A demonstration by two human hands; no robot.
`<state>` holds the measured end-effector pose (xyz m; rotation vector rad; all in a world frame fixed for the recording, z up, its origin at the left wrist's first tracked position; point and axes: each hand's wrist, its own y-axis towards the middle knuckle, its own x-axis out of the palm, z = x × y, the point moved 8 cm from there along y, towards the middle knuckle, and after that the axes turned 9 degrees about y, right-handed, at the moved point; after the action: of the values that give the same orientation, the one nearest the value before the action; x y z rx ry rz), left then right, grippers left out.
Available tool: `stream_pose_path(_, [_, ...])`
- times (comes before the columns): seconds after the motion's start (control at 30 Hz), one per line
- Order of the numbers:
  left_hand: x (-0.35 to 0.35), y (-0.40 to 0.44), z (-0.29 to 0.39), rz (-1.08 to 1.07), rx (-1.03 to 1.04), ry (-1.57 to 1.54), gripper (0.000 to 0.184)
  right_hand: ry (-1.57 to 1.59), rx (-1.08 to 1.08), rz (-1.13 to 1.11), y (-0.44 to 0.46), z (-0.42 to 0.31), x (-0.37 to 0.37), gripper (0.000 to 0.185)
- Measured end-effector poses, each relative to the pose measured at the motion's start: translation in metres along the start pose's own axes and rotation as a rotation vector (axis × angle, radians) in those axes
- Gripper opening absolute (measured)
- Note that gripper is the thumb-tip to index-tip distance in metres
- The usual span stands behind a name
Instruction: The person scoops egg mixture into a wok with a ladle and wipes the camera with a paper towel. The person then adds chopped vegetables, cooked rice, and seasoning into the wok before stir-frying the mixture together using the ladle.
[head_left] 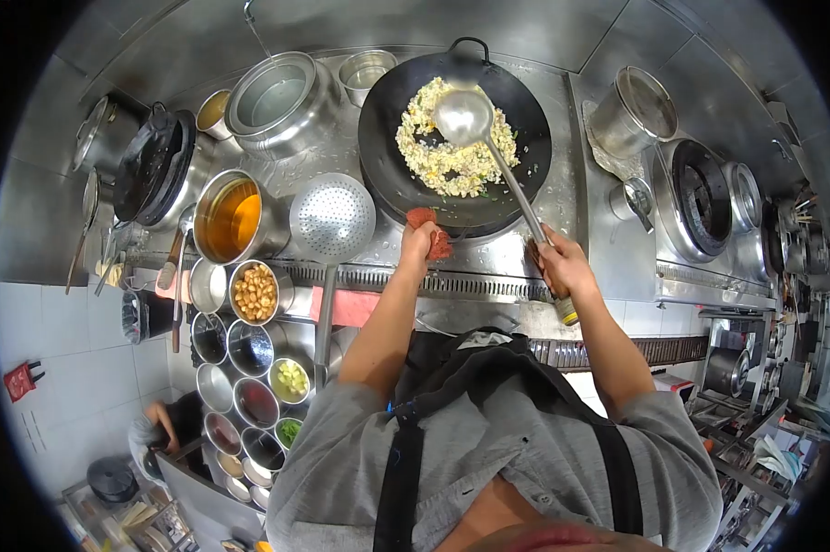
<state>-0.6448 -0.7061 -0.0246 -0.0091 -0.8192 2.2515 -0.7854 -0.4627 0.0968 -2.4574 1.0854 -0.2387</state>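
Note:
A black wok (383,152) sits on the stove, holding pale yellow, grainy food like fried rice (433,164) with small green bits. My left hand (417,245) is closed around a red cloth (440,243) at the wok's near rim; any wok handle beneath it is hidden. In my right hand (564,265) is the long handle of a metal ladle (463,117). The ladle's bowl is over the far part of the food, its rounded underside facing up; I cannot tell whether it touches the food.
A perforated skimmer (332,219) lies left of the wok, beside a pot of amber liquid (231,219). Behind stands a large steel pot (272,97). Several ingredient bowls, one with brown chunks (256,293), fill the lower left. Another person (157,428) is partly visible there. Pots (634,109) stand at right.

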Motion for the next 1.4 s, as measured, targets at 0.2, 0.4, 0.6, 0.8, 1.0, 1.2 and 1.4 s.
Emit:
stream_pose_path(0.2, [0.003,-0.016,0.009,0.013,-0.023,0.010,0.024,-0.873,-0.418,0.187,0.012,-0.042,0.012,0.052])
stream_pose_path(0.4, [-0.001,-0.005,0.002,0.008,-0.001,0.009,0.024,-0.976,-0.599,-0.013,-0.008,-0.001,0.021,0.066])
stream_pose_path(0.6, [0.004,-0.013,0.009,0.037,-0.031,-0.005,0.020,-1.236,-0.462,-0.003,-0.084,0.009,-0.106,0.074])
stream_pose_path(0.8, [0.031,-0.095,0.019,0.019,-0.022,-0.336,0.017,-1.418,-0.415,-0.001,-0.154,-0.092,-0.114,0.064])
stream_pose_path(1.0, [0.023,-0.158,0.024,0.008,-0.077,-0.324,0.024,-0.857,-0.128,-0.234,-0.183,-0.083,-0.124,0.052])
stream_pose_path(1.2, [0.008,-0.075,-0.057,-0.102,-0.024,-0.250,0.029,-1.103,-0.564,-0.002,-0.080,-0.036,-0.068,0.057])
stream_pose_path(1.4, [0.020,-0.218,-0.004,-0.006,-0.070,-0.311,0.032,-1.039,-0.414,-0.115,-0.182,-0.081,-0.113,0.061])
